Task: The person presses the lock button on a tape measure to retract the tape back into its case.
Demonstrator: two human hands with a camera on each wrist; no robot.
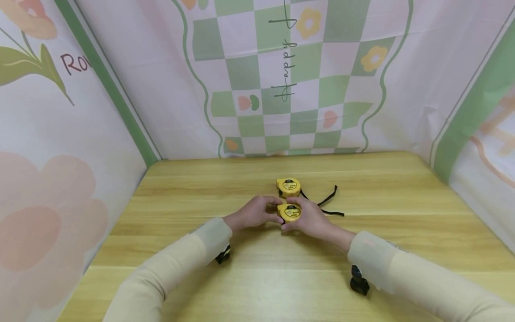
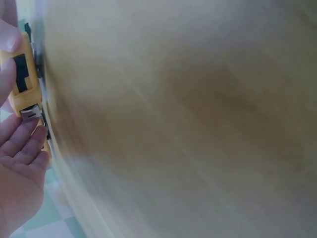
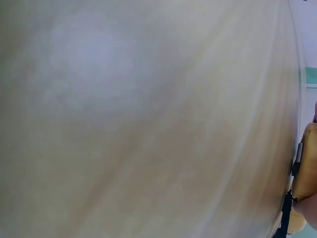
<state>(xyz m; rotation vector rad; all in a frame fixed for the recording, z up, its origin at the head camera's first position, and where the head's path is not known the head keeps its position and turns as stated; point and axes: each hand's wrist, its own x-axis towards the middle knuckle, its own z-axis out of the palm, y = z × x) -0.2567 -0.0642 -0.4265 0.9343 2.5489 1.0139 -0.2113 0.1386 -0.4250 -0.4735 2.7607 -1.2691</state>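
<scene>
My right hand (image 1: 311,219) grips a yellow tape measure (image 1: 290,213) with a black and yellow label on top. In the left wrist view, this tape measure (image 2: 24,74) shows a dark lock button and a metal hook (image 2: 30,112) at its mouth. Fingers of my left hand (image 1: 257,212) lie at that mouth end, close to the hook, with thumb and forefinger apart. A second yellow tape measure (image 1: 288,187) sits just behind on the table. Only part of the held tape measure (image 3: 307,161) shows at the right wrist view's edge.
Two black wrist straps (image 1: 330,195) trail rightward from the tape measures on the wooden table (image 1: 193,183). Patterned fabric (image 1: 277,89) hangs behind the table, with more cloth at both sides. Small black devices (image 1: 358,281) sit under both sleeves.
</scene>
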